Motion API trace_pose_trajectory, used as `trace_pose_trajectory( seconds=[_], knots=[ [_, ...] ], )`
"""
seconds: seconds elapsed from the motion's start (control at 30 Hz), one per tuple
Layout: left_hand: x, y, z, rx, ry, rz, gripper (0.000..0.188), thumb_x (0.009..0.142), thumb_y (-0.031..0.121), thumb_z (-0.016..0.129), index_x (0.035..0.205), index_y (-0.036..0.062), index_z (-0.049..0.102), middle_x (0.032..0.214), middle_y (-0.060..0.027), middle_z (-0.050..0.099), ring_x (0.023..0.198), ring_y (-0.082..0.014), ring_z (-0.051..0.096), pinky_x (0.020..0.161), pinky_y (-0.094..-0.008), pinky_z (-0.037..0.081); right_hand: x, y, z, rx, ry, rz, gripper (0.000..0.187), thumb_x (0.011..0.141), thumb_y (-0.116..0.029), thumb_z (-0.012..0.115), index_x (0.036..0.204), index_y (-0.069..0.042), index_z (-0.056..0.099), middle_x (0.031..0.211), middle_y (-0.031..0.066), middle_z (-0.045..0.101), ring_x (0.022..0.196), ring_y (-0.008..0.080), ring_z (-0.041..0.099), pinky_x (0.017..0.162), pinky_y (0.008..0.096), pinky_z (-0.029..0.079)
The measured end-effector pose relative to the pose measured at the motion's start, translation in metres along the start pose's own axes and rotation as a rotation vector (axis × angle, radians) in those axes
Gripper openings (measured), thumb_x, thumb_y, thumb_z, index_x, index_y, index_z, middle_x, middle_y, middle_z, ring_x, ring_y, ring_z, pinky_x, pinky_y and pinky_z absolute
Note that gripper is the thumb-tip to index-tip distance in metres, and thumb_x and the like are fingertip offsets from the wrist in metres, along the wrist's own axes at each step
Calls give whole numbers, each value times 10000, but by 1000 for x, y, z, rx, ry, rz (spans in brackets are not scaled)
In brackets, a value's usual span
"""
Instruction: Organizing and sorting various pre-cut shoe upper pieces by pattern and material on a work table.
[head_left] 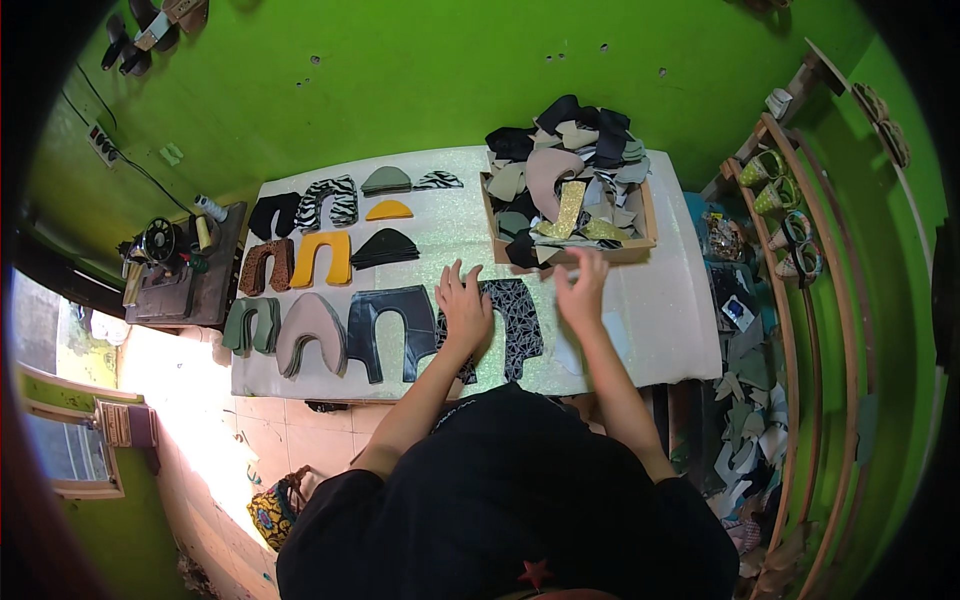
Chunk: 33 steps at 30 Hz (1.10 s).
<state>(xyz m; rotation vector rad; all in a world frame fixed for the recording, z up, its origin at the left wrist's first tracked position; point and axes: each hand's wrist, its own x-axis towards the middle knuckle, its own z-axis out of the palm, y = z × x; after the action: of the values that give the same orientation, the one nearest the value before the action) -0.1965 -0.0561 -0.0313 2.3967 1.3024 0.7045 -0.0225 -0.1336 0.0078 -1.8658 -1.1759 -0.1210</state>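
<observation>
- Reference: 12 o'clock is toward the green wall (430, 90); 6 o'clock is toward the person.
- Work location: the black-and-grey patterned U-shaped piece (522, 320) lies flat on the pale table (680, 330), close to its near edge, between the two hands.
- Axis: the curve of the U faces 12 o'clock and both legs point toward 6 o'clock; the axis therefore runs roughly 12 to 6.
- Governing relation: the left hand (464, 305) is nearer, overlapping the piece's left shoulder in this view. From that hand, the piece extends toward 4 o'clock; from the right hand (580, 290), it lies toward 8 o'clock, apart.
- Left hand state: back up, fingers spread wide, nothing visible in its grasp. Contact with the piece cannot be confirmed.
- Right hand state: fingers bent and blurred. Whether they hold anything cannot be told.
- Right side clearance: the open box (630, 254) of mixed offcuts (555, 180) sits at 12 o'clock from the right hand, just beyond the fingers. A pale sheet (568, 352) lies at 6 o'clock, partly under the forearm.
- Left side clearance: the dark grey U-shaped piece (364, 330) lies at 9 o'clock from the patterned one, legs likewise toward 6.
</observation>
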Motion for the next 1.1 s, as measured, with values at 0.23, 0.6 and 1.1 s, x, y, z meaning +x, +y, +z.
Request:
trace_pose_trajectory(
  seconds=[0.23, 0.6, 1.1],
  knots=[
    [51, 39, 4, -231, 193, 271, 247, 730, 106, 554, 977, 117, 557, 1162, -73, 465, 1192, -318, 311, 972, -498, 144, 72, 66, -33, -141, 21, 142, 283, 717, -93, 585, 991, -46, 536, 990, 110, 554, 998, 307, 419, 878, 413, 324],
    [128, 67, 40, -167, -149, 366, 282, 666, 0, 560, 908, 135, 612, 999, -10, 576, 1029, -223, 454, 879, -456, 254, 131, 145, -7, -343, -737, 210, 421, 663, -160, 676, 1022, 30, 563, 1033, 229, 579, 976, 320, 564, 824, 356, 445],
    [159, 56, 55, -42, -297, 253, 158, 716, 183, 608, 862, 143, 654, 818, -45, 635, 804, -208, 583, 724, -394, 364, 138, 136, -14, -507, -738, 345, 250, 718, -140, 585, 940, -28, 614, 970, 176, 613, 923, 329, 585, 794, 397, 471]
  ],
)
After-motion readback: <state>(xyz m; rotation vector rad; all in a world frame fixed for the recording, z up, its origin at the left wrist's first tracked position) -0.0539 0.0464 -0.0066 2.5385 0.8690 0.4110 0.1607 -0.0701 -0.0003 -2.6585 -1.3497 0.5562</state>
